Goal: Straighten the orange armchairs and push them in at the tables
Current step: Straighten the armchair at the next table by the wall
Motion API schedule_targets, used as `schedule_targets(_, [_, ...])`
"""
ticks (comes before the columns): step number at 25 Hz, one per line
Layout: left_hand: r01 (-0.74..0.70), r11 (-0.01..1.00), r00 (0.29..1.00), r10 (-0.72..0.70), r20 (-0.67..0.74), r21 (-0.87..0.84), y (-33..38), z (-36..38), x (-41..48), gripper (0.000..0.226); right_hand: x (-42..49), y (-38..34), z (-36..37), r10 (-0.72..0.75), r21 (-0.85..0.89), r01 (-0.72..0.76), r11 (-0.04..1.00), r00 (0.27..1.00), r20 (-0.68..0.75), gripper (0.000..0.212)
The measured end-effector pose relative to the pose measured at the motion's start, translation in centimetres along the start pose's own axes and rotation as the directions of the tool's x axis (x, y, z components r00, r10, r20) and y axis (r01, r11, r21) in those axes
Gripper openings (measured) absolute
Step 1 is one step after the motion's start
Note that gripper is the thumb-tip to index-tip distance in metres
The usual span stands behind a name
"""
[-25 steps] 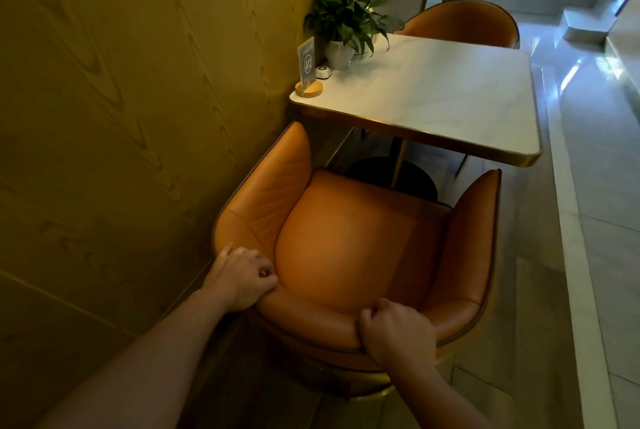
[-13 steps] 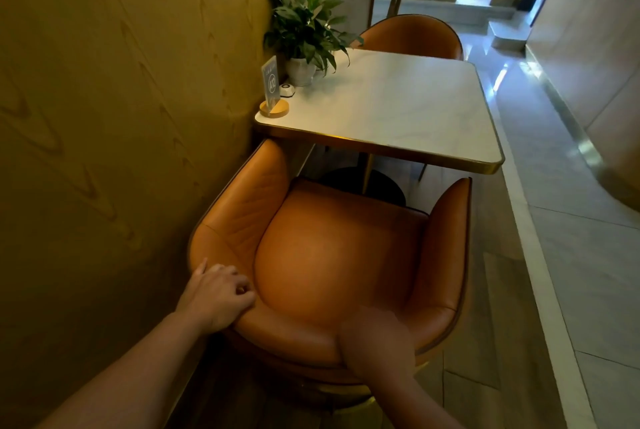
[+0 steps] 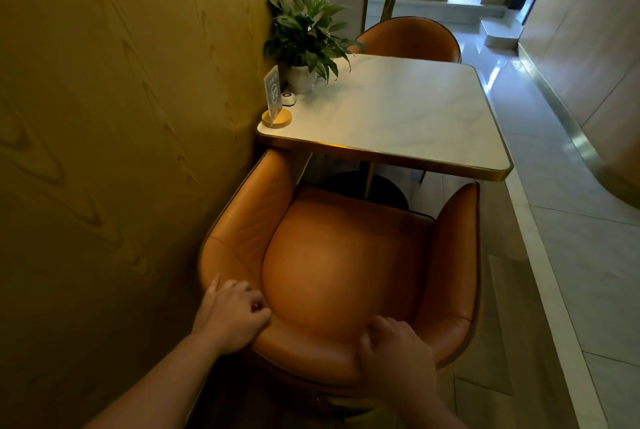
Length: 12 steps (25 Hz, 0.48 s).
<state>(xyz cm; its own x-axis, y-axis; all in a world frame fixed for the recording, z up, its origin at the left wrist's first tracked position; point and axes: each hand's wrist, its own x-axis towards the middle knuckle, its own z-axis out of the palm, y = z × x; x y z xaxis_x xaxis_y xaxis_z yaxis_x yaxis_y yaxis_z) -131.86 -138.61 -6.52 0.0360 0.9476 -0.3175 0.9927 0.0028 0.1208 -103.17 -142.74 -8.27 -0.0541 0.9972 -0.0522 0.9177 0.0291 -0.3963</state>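
Table [image 3: 398, 117] hides my far chair [image 3: 410, 39] below its back; both hands, left [image 3: 230, 316] and right [image 3: 394, 354], grip the near chair's [image 3: 346, 255] glossy orange backrest.

Dim, warm-toned view; daylight enters from the far right corridor — glare streaks the glossy floor [image 3: 498, 72]; wide-angle bending at edges; near hands slightly soft.
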Motion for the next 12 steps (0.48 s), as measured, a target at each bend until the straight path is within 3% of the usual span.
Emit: schedule_targets(12, [0.001,0.999,1.000,-0.002,0.025,0.044,0.4,-0.6,2.1,0.039,2.7,0.2,-0.6,0.018,-0.014,-0.017,1.000,0.999,0.035,0.028])
